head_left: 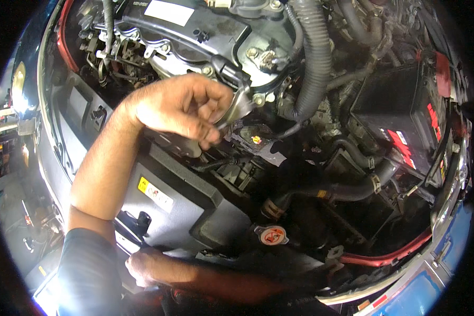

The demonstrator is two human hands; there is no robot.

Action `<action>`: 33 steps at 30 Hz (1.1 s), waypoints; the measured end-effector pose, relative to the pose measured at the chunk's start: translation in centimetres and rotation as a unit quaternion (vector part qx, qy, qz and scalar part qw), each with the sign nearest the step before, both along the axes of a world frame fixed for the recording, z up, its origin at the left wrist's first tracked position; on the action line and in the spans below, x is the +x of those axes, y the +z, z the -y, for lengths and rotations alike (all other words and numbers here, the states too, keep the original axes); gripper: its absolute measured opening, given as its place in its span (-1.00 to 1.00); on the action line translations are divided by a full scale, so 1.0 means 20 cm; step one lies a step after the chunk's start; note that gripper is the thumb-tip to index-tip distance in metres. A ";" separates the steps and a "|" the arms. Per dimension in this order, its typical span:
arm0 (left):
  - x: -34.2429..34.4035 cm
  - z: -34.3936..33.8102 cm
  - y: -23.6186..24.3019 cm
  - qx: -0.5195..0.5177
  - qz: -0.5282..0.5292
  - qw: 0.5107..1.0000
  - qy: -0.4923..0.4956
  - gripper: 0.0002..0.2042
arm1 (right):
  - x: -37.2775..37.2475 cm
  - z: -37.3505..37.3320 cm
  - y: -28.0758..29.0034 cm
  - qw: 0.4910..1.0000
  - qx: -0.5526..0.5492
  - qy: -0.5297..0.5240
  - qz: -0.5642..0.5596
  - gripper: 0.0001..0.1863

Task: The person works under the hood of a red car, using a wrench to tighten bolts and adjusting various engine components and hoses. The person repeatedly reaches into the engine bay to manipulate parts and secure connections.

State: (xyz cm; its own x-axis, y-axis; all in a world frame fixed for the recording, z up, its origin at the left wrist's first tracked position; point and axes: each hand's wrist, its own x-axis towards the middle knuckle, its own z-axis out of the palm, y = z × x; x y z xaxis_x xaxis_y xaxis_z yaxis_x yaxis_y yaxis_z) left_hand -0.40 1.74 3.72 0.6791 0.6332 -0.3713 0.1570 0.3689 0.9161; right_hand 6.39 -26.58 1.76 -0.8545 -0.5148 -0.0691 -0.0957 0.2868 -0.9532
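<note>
"State of the left hand (184, 108)?"
"Fingers and thumb clamped on a silver metal piece (240, 107), blurred."
"Its position?"
"Left of the ribbed hose (315, 58), near its lower end."
"Right hand (143, 266)?"
"Well below-left of that hose; from here, I cannot tell its grip."

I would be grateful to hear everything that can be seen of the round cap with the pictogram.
The round cap looks metallic, with a silvery rim, two ears on opposite sides, and a pale top bearing a reddish warning pictogram. It faces the camera, right of the grey plastic cover and below a hose clamp in the picture. Neither the left hand nor the right hand touches it; what it sits on is too dark to tell.
</note>
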 end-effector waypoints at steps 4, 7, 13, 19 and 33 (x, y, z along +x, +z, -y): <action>0.05 0.01 0.04 0.007 -0.043 0.999 -0.024 -0.73 | 0.00 0.01 0.01 0.999 0.028 -0.004 0.014 -0.66; 0.10 0.03 0.06 0.059 -0.146 0.981 -0.116 -0.63 | -0.02 0.02 0.00 0.998 0.043 0.006 -0.036 -0.67; 0.14 0.02 -0.02 0.072 -0.281 0.927 -0.237 -0.50 | 0.07 -0.09 0.05 0.991 0.079 -0.003 -0.108 -0.70; 0.17 -0.01 -0.10 0.158 -0.339 0.910 -0.179 -0.65 | 0.08 -0.18 0.12 0.996 0.001 -0.082 0.027 -0.75; 0.39 0.10 -0.24 0.338 -0.315 0.873 -0.155 -0.63 | -0.06 -0.04 0.00 0.999 0.033 -0.011 0.026 -0.67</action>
